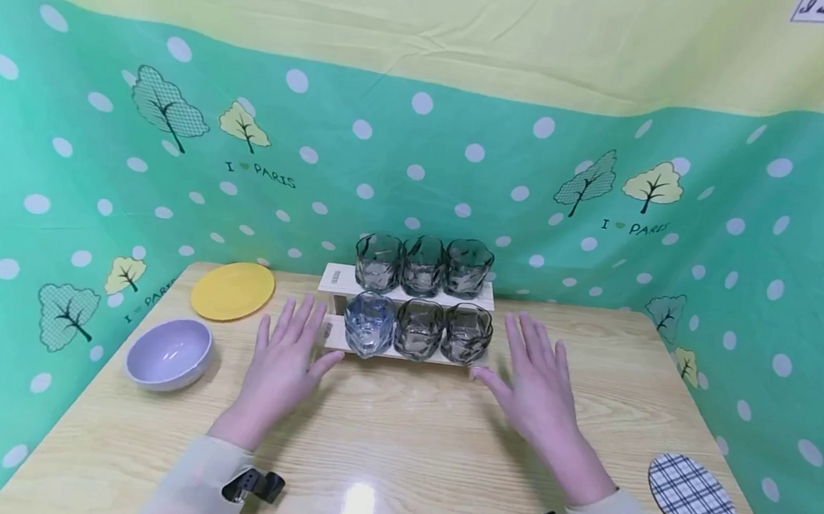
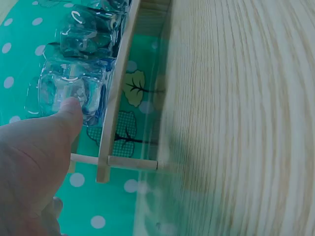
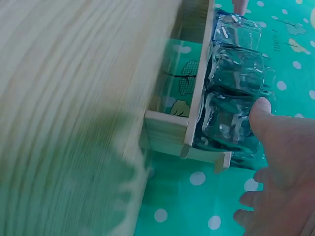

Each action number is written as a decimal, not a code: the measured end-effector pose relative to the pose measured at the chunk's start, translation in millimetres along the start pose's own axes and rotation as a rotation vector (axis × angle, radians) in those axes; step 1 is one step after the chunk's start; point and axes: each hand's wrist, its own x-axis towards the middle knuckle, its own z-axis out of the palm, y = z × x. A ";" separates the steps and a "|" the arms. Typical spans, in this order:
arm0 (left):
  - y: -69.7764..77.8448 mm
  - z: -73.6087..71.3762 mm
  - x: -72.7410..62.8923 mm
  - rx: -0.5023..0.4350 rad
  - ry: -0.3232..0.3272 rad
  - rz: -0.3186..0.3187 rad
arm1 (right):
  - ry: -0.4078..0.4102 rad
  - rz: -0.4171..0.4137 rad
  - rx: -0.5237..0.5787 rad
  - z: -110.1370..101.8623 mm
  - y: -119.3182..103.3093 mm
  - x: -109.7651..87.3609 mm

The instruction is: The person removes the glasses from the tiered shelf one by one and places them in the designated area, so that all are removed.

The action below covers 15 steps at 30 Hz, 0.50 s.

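A two-tier wooden rack [image 1: 409, 287] stands at the back of the table with glass cups in two rows of three. On the lower tier are a bluish glass [image 1: 369, 324] at the left and two grey glasses, the rightmost grey glass [image 1: 467, 334] among them. Three more grey glasses, such as the middle one [image 1: 424, 266], fill the upper tier. My left hand [image 1: 285, 367] is spread beside the rack's left end, fingers straight, holding nothing. At the right end my right hand [image 1: 537, 387] mirrors it, thumb extended towards the rack. Whether either thumb touches is unclear.
A yellow plate [image 1: 232, 291] lies at the back left, with a lilac bowl [image 1: 170, 354] in front of it. Towards the front right lies a round checked mat [image 1: 692, 498]. Patterned green cloth [image 1: 421, 174] encloses the table's back and sides.
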 end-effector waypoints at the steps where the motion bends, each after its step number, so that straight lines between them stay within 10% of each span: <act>1: -0.3 1.1 0.0 -0.004 0.001 -0.001 | -0.001 -0.001 0.004 0.5 -1.2 1.1; 15: -5.0 12.6 2.1 -0.134 0.015 -0.031 | 0.021 -0.007 0.099 9.7 -11.6 14.6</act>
